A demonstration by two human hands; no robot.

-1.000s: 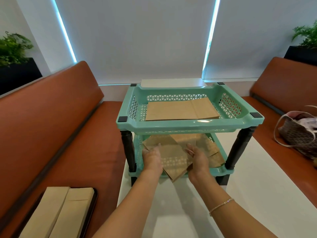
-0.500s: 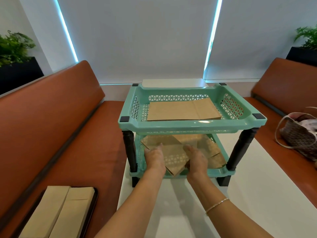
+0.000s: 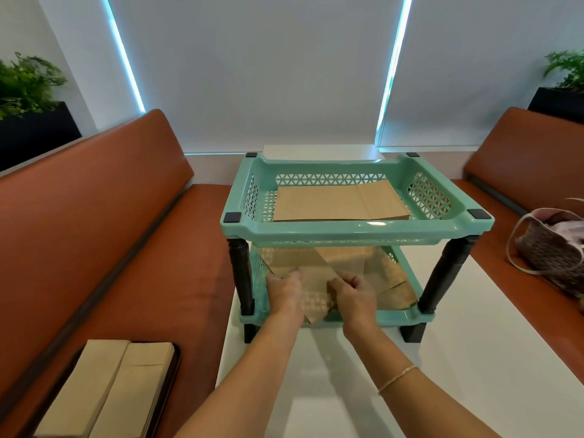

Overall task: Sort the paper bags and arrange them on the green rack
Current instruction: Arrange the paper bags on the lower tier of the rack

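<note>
Held bag: I see a flat brown paper bag (image 3: 316, 290) at the lower tier's front lip, one corner poking over it.
Hands: my left hand (image 3: 283, 292) and right hand (image 3: 355, 297) curl fingers round its side edges.
Rack: the mint-green plastic two-tier rack (image 3: 357, 229) stands on a white table (image 3: 458, 358), with free surface in front.
Upper tier: one flat brown bag stack (image 3: 339, 202).
Lower tier: overlapping loose bags (image 3: 385, 279), count unclear to me.
Bench: a black tray (image 3: 172, 368) holding tan bags (image 3: 104, 387), cut off.
</note>
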